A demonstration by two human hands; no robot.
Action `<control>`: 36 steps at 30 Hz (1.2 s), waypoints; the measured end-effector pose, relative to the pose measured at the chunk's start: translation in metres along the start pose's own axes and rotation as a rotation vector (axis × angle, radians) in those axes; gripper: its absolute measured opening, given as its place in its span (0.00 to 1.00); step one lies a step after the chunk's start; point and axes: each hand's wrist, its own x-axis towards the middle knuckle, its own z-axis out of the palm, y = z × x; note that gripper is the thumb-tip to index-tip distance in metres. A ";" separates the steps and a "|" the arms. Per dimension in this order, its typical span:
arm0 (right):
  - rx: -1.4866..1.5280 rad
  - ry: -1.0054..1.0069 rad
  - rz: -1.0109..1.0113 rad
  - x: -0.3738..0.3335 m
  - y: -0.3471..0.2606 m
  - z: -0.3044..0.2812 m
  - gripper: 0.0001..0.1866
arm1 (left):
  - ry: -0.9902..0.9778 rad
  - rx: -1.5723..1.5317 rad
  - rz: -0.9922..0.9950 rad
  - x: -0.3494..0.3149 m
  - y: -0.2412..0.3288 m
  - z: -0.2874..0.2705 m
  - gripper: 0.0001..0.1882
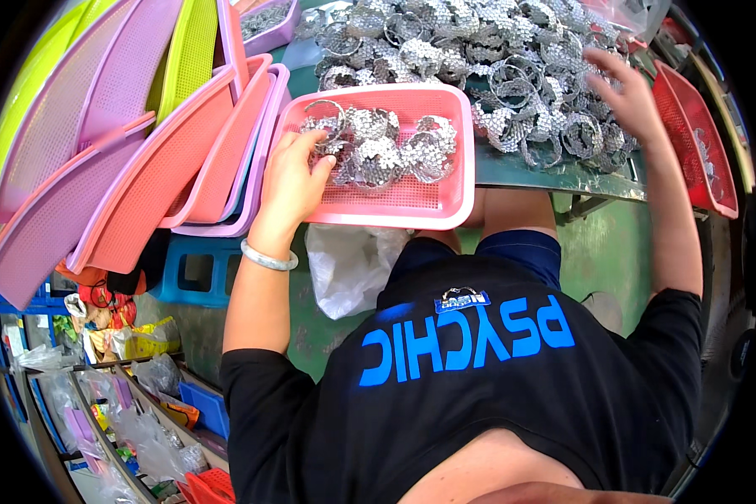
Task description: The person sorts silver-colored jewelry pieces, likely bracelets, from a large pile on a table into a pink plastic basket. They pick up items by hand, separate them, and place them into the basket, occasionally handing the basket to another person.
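Observation:
My left hand (297,175) reaches into a pink plastic basket (392,217) at the table's front edge. Its thumb and fingers are closed on a silver ring-shaped band (326,118), which rises beyond the fingertips. Several more silver bands (378,155) with a scaly texture lie in the basket, looped over one another. My right hand (626,94), slightly blurred, hovers by the right side of a large pile of similar bands (512,76). Its fingers are apart and nothing shows between them.
Stacked pink, purple and green baskets (155,181) lean at the left. Behind them sits a purple basket (270,32) of silver pieces. At the right stands a red basket (689,143). A white plastic bag (353,269) hangs below the pink basket, beside a blue stool (197,273).

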 end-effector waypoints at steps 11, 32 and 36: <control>0.197 -0.243 -0.517 0.053 -0.154 0.111 0.18 | 0.040 0.598 0.237 0.038 0.004 0.012 0.06; 0.108 -0.426 -0.263 0.066 -0.195 0.143 0.20 | -0.060 0.297 0.240 0.046 0.003 -0.011 0.06; 0.126 -0.511 -0.157 0.078 -0.200 0.163 0.27 | 0.004 0.222 0.221 0.055 -0.001 -0.013 0.05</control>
